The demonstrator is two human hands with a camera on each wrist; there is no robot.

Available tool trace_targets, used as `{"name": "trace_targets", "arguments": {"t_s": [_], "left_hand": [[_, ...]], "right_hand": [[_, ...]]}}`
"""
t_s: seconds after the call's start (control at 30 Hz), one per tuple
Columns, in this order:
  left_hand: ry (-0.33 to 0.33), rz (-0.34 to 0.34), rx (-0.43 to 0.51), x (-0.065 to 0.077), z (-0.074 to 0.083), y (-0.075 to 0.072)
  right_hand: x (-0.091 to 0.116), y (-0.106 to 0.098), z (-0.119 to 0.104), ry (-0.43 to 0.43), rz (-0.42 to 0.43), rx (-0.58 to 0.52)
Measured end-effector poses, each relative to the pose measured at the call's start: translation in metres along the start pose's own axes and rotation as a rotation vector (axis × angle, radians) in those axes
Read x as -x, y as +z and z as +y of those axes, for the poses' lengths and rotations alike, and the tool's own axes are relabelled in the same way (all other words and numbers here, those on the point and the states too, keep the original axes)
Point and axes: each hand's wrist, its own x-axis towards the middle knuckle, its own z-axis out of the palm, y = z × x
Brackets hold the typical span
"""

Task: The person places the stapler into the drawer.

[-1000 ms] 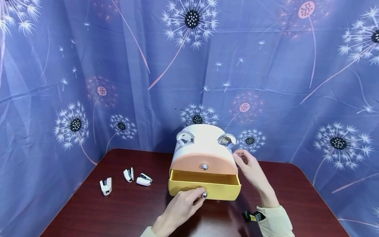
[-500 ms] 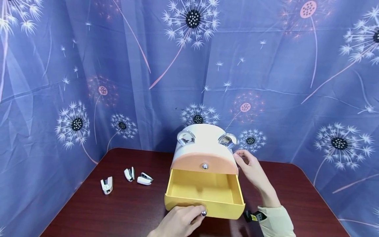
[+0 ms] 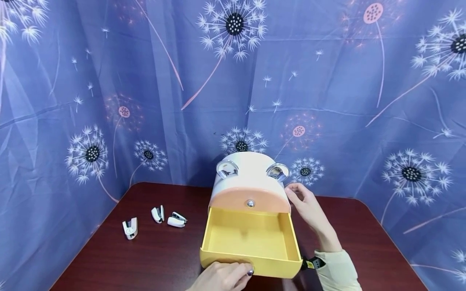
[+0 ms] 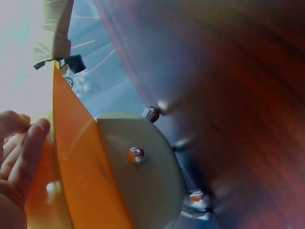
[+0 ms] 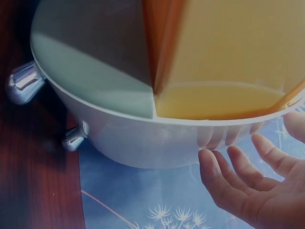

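Note:
A rounded white storage box (image 3: 251, 171) with two chrome eye-like domes stands on the table, its upper front (image 3: 233, 200) peach with a silver knob. Below, its yellow drawer (image 3: 247, 238) is pulled far out and has nothing in it. My left hand (image 3: 220, 278) is at the drawer's front, thumb and fingers pinching the drawer's small silver knob (image 3: 250, 272). On the box's right side rests my right hand (image 3: 306, 206). In the right wrist view, that hand's loosely bent fingers (image 5: 240, 167) are at the white side wall, not wrapped round anything.
Three small white staplers lie on the dark red-brown table (image 3: 156, 258) to the left: one stapler (image 3: 130, 228) nearer the edge, a second stapler (image 3: 158, 214) and a third stapler (image 3: 177, 219) close together. A blue dandelion-print curtain (image 3: 204, 133) hangs behind the table.
The yellow drawer has slid out toward me with my left hand on its knob, baring its inside. My right hand has stayed at the box's side.

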Motion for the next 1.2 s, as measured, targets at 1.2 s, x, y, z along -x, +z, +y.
{"name": "trace_targets", "arguments": {"t_s": [1.2], "left_hand": [[-0.768, -0.272, -0.134, 0.075, -0.154, -0.084]], "right_hand": [[-0.001, -0.002, -0.001, -0.011, 0.015, 0.009]]}}
